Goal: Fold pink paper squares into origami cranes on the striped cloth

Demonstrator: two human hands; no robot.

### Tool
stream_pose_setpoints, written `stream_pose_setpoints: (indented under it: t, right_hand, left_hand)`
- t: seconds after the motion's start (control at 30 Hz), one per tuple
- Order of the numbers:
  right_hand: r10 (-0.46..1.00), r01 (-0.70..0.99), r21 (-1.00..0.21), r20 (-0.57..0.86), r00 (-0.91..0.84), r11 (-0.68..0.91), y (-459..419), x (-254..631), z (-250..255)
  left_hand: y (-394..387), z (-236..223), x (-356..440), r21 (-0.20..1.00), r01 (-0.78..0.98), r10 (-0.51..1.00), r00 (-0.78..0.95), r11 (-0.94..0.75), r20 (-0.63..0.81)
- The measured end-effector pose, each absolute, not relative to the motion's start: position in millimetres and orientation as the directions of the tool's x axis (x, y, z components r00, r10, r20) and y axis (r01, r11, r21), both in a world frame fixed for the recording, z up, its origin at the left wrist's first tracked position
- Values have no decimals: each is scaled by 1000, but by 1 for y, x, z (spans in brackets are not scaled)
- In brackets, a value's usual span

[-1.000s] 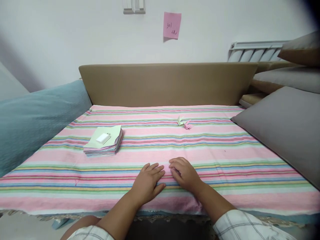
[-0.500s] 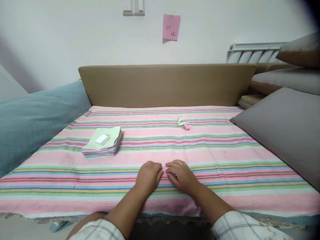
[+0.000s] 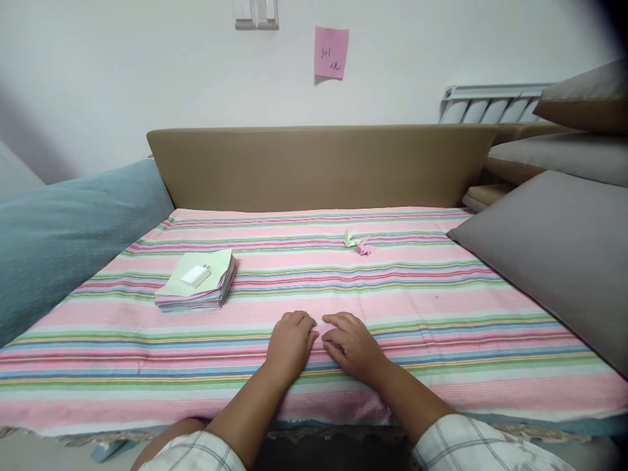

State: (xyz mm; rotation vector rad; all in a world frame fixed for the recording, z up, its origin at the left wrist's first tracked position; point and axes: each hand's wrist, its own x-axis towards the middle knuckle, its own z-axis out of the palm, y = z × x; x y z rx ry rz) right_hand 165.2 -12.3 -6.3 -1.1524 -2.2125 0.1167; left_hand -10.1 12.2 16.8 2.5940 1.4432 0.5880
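Note:
A small piece of pink paper (image 3: 321,328) lies low over the striped cloth between my two hands, mostly covered by the fingers. My left hand (image 3: 292,340) has its fingers curled and grips the paper's left side. On the right side, my right hand (image 3: 352,343) holds it with bent fingers and thumb. Farther back on the cloth rest two small folded paper figures, a pale green one (image 3: 349,240) and a pink one (image 3: 364,247), close together. A stack of coloured paper sheets (image 3: 223,278) sits to the left, with a white charger plug (image 3: 195,275) on top.
The striped cloth (image 3: 275,288) covers the seat under my hands. Behind it stands a brown backrest (image 3: 318,170). A blue-green cushion (image 3: 73,229) borders the left, and grey pillows (image 3: 554,229) are piled at right. A pink note (image 3: 331,53) hangs on the wall.
Both hands stay nearly in place, with a slight shift of the fingers, and a little more of the pink paper shows between them. The whole view has shifted slightly.

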Motion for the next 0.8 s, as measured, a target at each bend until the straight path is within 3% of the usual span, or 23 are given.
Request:
stream_pose_setpoints:
  t: [0.13, 0.27, 0.37, 0.43, 0.5, 0.57, 0.8]
  right_hand:
    - [753, 682, -395, 552, -359, 615, -14, 165, -4]
    - [787, 582, -616, 613, -70, 531, -16, 162, -2]
    - [872, 327, -857, 464, 152, 399, -16, 156, -4]
    - [946, 128, -949, 302, 115, 287, -16, 150, -4]
    - [978, -20, -978, 205, 48, 207, -16, 143, -2]
    - [987, -114, -980, 161, 14, 162, -16, 136, 1]
    - [991, -178, -975, 127, 43, 133, -12, 129, 3]
  left_hand:
    - [11, 20, -12, 397, 778, 873, 416, -487, 255]
    - [12, 22, -14, 636, 673, 924, 316, -377, 214]
    - [10, 22, -10, 907, 356, 970, 173, -225, 172]
    - [7, 22, -3, 994, 38, 989, 107, -103, 98]
    - [1, 22, 5, 977, -215, 997, 71, 17, -2]
    - [-4, 22, 11, 932, -351, 995, 70, 94, -74]
    - [-7, 22, 11, 843, -506, 983, 97, 185, -157]
